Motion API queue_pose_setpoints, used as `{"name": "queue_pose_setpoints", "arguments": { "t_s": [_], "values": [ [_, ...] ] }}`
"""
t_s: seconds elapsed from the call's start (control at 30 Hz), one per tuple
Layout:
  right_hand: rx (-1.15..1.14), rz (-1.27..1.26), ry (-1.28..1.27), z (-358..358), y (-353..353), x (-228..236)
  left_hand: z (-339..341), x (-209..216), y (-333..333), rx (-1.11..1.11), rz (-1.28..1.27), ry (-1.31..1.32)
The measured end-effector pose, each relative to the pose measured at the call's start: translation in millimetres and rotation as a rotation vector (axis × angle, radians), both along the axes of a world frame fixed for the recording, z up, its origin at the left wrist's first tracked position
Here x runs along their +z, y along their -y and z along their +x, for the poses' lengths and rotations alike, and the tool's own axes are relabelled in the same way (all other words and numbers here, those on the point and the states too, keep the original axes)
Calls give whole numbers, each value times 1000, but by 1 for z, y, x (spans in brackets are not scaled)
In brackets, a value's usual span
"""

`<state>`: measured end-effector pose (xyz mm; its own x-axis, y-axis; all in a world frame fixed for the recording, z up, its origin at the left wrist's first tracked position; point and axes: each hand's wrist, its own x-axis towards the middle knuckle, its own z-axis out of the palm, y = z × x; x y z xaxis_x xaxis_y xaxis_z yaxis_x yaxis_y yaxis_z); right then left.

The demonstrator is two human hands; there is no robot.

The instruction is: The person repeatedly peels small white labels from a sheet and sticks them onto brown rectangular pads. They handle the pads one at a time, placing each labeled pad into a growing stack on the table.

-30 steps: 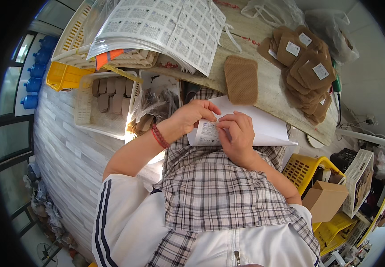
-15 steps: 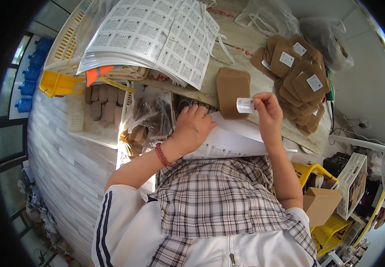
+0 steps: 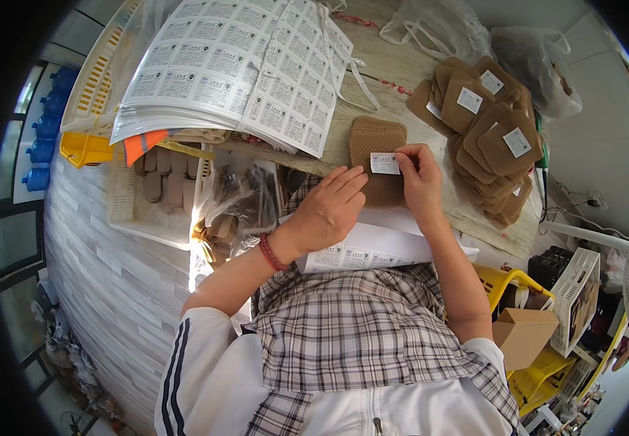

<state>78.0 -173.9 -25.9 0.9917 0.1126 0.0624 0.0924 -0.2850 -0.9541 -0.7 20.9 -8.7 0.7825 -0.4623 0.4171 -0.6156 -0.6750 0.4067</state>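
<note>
"What have you got, working from the left?"

"Printed sheets (image 3: 220, 65) toward the left end of the desk (image 3: 387, 109). Then my left hand (image 3: 329, 206), fingers extended, gripping nothing I can see, tips at the brown pad's (image 3: 377, 138) left edge."

"And the pad?"

"At the desk's near edge; I can't tell whether it overhangs. The white label (image 3: 383, 163) is over its middle, and my right hand (image 3: 422, 178) pinches the label's right end between thumb and finger."

"Any advice?"

"I'd steady the pad with the left fingertips and square the label to the pad's sides before pressing. I'd lay the left end first and smooth toward the pinch, releasing last; that ribbed face could leave corners lifted."

"Anything to compare with?"

"The labelled pads (image 3: 478, 138) by the desk's right edge: I'd match their placement."
</note>
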Motion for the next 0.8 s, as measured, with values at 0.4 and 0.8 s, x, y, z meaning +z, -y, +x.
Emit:
{"name": "queue_pose_setpoints", "arguments": {
  "t_s": [0.4, 0.8],
  "values": [
    [16, -70, -14, 7, -2, 0, 2, 1, 0, 6, -14, -26],
    [30, -150, 36, 8, -2, -1, 2, 9, 2, 50, -99, -122]
  ]
}}
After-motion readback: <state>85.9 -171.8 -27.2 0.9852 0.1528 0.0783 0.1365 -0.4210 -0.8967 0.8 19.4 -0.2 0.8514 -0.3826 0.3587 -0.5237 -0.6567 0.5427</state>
